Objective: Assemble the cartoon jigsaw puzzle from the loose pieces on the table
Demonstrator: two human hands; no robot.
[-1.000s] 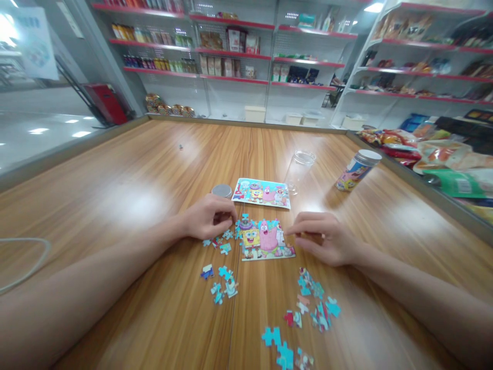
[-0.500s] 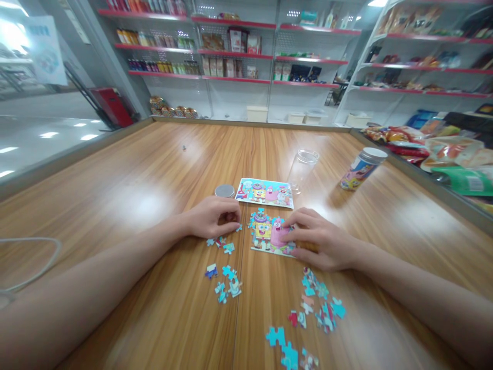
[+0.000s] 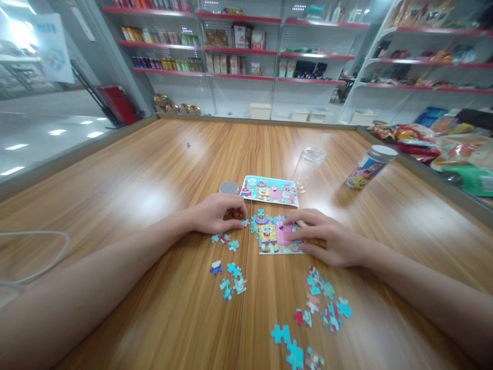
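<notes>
At frame centre, the left hand (image 3: pixel 219 213) pinches a small blue puzzle piece (image 3: pixel 245 222) just left of the half-built cartoon jigsaw (image 3: pixel 274 237); the right hand (image 3: pixel 327 241) presses it flat, fingers spread.

A clear empty jar (image 3: pixel 308 167) lies on the wooden bench (image 3: pixel 154 169) right of centre, a capped printed tube (image 3: pixel 368 167) to its right. Snack bags (image 3: pixel 442 146) pile at the right edge. Stocked red-edged shelves (image 3: pixel 239 51) fill the top; a white cable (image 3: pixel 34 257) curls at left.
</notes>
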